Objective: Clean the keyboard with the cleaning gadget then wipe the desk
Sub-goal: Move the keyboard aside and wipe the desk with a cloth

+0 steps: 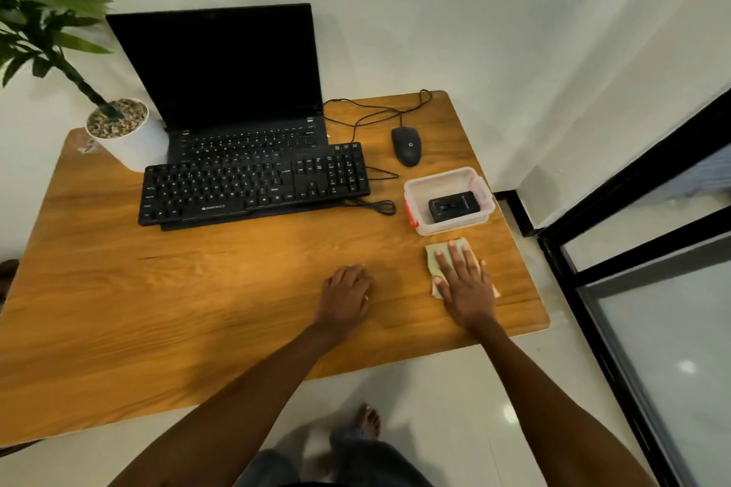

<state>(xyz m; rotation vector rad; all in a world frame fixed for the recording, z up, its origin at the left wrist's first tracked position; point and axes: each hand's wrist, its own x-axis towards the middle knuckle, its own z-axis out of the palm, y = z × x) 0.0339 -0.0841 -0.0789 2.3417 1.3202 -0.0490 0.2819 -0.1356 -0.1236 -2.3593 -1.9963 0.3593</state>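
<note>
Your right hand: your right hand (466,281) lies flat, fingers straight and spread, pressing on the small pale green cloth (432,261).
Your left hand: your left hand (348,293) rests on the bare wood with its fingers loosely curled under, holding nothing.
Cloth: it is on the near right part of the orange-brown wooden desk (197,289), just in front of the plastic box, mostly covered by your palm.
Cleaning gadget: the small black rectangular gadget (454,207) sits inside the clear plastic box with red clips (443,178), which is to the right of the keyboard.
Keyboard: the black full-size wired keyboard (253,186) lies mid-desk, overlapping the front of the open black laptop (221,67), whose screen is dark.
Mouse: the black wired mouse (406,145) sits behind the box.
Plant: a green plant in a white round pot (134,142) stands at the far left corner.
</note>
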